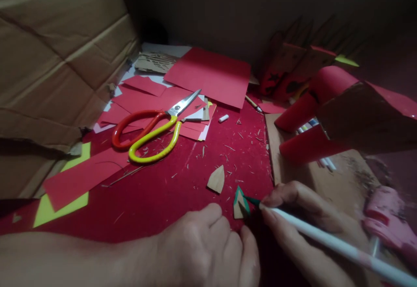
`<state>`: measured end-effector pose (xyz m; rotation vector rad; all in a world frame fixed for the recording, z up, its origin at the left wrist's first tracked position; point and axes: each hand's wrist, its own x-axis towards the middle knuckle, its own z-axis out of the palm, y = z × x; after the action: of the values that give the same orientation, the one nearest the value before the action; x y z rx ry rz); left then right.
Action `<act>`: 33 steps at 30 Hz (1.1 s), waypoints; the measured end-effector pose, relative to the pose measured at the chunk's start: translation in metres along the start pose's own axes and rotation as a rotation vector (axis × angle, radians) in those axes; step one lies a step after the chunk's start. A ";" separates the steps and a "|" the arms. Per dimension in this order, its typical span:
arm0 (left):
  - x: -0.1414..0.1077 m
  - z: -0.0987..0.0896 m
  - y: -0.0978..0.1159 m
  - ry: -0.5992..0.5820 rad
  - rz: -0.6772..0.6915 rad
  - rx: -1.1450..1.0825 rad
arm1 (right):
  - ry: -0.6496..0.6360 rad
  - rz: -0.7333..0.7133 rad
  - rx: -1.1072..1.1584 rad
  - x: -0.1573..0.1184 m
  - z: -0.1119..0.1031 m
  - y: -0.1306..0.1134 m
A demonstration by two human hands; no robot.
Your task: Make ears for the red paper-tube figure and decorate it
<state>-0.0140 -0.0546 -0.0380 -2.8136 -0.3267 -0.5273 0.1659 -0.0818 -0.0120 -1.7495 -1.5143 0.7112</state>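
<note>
A white pen with a green tip (312,230) is pinched in my right hand (302,222), its tip close beside the right edge of a small pointed cardboard piece (240,206). Green colour runs along that piece's two upper edges. My left hand (208,248) lies on the red surface just below and left of the piece, with its fingers curled; the thumb side and whatever the fingertips touch are hidden. A second pointed cardboard piece (216,179), plain tan, lies to the upper left of the green-edged one.
Scissors (153,133) with red and yellow handles lie on red paper scraps (140,100). Cardboard (58,61) stands at the left. On the right are a red tube structure (302,146) on a cardboard base (345,187) and a pink glue gun (387,222).
</note>
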 end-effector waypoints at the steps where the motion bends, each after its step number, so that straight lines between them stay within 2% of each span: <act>1: 0.000 0.000 0.002 -0.002 -0.022 0.040 | 0.015 -0.014 -0.019 -0.001 0.002 -0.002; 4: -0.002 0.000 0.006 -0.061 -0.048 0.137 | 0.047 -0.020 -0.039 -0.001 0.007 -0.007; 9: -0.006 0.000 0.010 -0.148 -0.027 0.142 | 0.032 -0.013 -0.060 0.001 0.008 -0.005; 16: -0.005 0.005 0.012 -0.109 -0.067 0.123 | -0.005 0.066 -0.023 0.002 0.008 -0.007; 33: -0.004 0.005 0.010 -0.134 -0.031 0.116 | 0.052 0.091 -0.087 0.004 0.011 -0.010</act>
<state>-0.0137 -0.0630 -0.0464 -2.7401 -0.4140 -0.3163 0.1517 -0.0758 -0.0110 -1.8976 -1.4577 0.6482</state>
